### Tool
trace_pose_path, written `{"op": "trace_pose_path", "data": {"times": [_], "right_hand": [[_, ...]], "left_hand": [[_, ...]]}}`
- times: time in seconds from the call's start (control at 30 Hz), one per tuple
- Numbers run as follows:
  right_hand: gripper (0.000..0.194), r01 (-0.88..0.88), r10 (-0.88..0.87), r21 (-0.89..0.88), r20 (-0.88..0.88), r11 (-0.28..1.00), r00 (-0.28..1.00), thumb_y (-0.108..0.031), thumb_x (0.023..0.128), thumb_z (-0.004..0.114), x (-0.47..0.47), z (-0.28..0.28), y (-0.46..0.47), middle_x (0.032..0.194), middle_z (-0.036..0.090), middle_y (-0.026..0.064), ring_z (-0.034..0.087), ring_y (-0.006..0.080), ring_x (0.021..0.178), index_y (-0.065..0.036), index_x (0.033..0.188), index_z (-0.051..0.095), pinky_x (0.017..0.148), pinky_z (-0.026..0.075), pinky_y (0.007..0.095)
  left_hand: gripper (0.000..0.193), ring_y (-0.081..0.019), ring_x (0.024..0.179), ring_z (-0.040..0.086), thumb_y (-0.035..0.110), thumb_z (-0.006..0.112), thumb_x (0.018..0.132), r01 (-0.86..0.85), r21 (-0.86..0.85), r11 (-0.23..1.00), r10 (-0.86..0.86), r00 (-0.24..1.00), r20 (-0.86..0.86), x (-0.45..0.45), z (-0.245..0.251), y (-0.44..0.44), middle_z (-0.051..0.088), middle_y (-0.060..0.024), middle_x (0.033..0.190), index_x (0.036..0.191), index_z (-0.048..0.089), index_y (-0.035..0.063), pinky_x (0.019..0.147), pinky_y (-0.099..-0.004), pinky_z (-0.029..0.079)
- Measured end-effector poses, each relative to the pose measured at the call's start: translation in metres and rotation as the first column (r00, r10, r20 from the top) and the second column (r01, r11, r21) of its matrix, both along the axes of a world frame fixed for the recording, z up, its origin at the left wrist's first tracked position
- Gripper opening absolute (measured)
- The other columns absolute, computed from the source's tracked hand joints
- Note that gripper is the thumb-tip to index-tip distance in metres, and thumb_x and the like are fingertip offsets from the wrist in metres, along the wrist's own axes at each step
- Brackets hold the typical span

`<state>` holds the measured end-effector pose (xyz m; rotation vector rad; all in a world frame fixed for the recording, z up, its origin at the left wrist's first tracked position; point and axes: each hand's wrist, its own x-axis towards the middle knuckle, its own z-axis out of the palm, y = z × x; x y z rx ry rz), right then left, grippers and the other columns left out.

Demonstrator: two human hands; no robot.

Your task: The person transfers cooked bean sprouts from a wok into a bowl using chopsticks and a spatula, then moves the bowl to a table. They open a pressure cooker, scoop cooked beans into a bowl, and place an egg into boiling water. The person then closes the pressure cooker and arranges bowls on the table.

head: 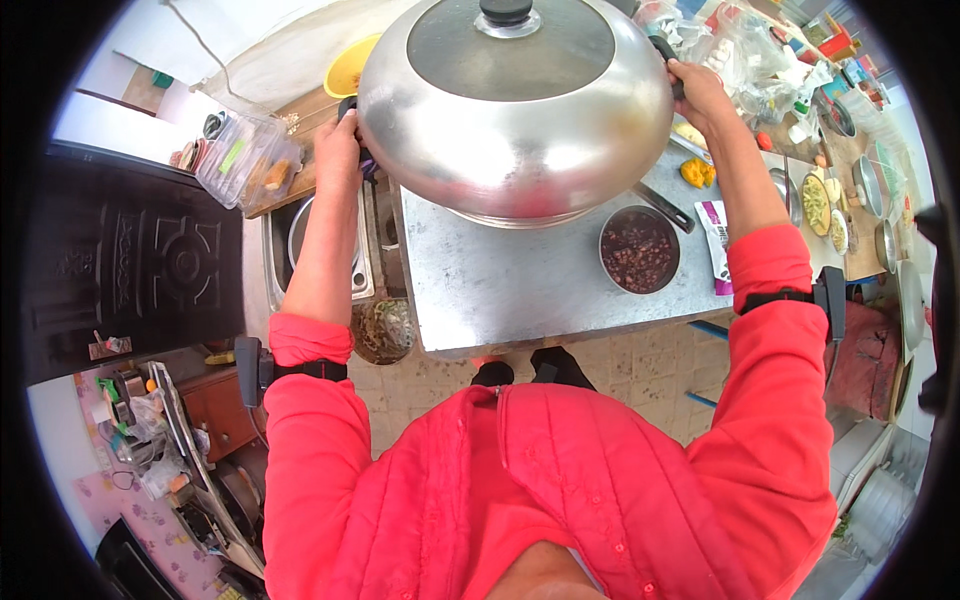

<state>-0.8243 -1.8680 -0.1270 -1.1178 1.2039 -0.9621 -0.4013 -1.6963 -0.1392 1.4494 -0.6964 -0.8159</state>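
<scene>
Both hands grip a large, round stainless-steel pot [510, 150] by its black side handles. Its domed lid has a dark glass window [480, 71] and a black knob [505, 9]. On the left handle is my left hand [337, 150], with the fingers partly hidden behind it. My right hand [699, 90] holds the right handle [667, 56]. Beneath is the grey tabletop [495, 285]; whether the pot rests on it or hangs just above, I cannot tell. Just in front and to the right sits a saucepan [640, 250] of dark liquid with reddish-brown beans or grains.
A white and purple packet [716, 244] and orange squash-like pieces [697, 173] lie at right. Farther right are plates of sliced food [816, 204], bowls and plastic bags [731, 49]. At left are a sink [300, 240], plastic containers [244, 161] and a yellow bowl [350, 67].
</scene>
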Motion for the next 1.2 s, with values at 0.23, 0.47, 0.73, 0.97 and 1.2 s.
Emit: {"op": "trace_pose_path", "data": {"times": [0.23,0.47,0.73,0.97,1.2], "right_hand": [[0.02,-0.046,0.044,0.039,0.063,0.998,0.997,-0.023,0.092,0.056,-0.016,-0.032,-0.038,0.075,0.051,0.0012,0.05,0.0129,0.072,-0.006,0.083,0.06,0.064,0.047,0.0294],[0.019,-0.172,0.16,0.095,0.119,0.981,0.98,-0.024,0.096,0.05,-0.027,-0.042,-0.064,0.081,0.055,-0.0021,0.053,0.0104,0.076,-0.009,0.084,0.056,0.073,0.048,0.0284],[0.045,0.052,-0.052,-0.009,0.004,0.999,0.999,-0.04,0.094,0.048,-0.063,-0.027,0.003,0.118,0.053,0.0118,0.055,0.0251,0.099,-0.009,0.126,0.047,0.08,0.047,0.0407],[0.045,0.278,-0.259,0.127,-0.147,0.952,0.955,-0.045,0.093,0.047,-0.145,-0.1,0.166,0.106,0.063,0.0075,0.058,0.0168,0.091,-0.008,0.117,0.057,0.078,0.047,0.0328],[0.035,0.332,-0.292,0.416,-0.158,0.847,0.943,-0.033,0.095,0.048,-0.16,-0.176,0.329,0.092,0.064,0.0058,0.058,0.0121,0.077,-0.006,0.113,0.06,0.067,0.048,0.0283]], "left_hand": [[0.022,-0.0115,0.055,0.05,0.019,0.052,0.093,-0.036,0.089,0.995,0.036,0.999,0.003,-0.004,-0.025,-0.033,0.056,-0.0018,0.067,0.083,0.061,0.0006,0.05,-0.0258,0.039],[0.03,-0.015,0.063,0.058,0.029,0.049,0.094,0.026,0.133,0.991,-0.029,0.999,0.018,0.006,-0.043,-0.04,0.062,-0.0053,0.079,0.094,0.063,0.0024,0.049,-0.0281,0.044],[0.035,-0.0188,0.084,0.061,0.034,0.045,0.096,-0.128,0.04,0.991,0.126,0.991,0.036,-0.005,-0.03,-0.005,0.062,-0.0098,0.096,0.106,0.056,0.0029,0.065,-0.031,0.049],[0.012,-0.0108,0.073,0.053,0.019,0.049,0.096,-0.034,-0.037,0.999,0.041,0.972,0.231,-0.107,-0.083,0.119,0.054,-0.0028,0.085,0.095,0.051,0.0075,0.062,-0.0238,0.044],[0.044,-0.0184,0.087,0.059,0.013,0.048,0.092,0.608,0.306,0.733,-0.53,0.792,-0.304,-0.232,-0.187,0.129,0.055,-0.0089,0.113,0.135,0.04,0.0079,0.072,-0.0296,0.05]]}}
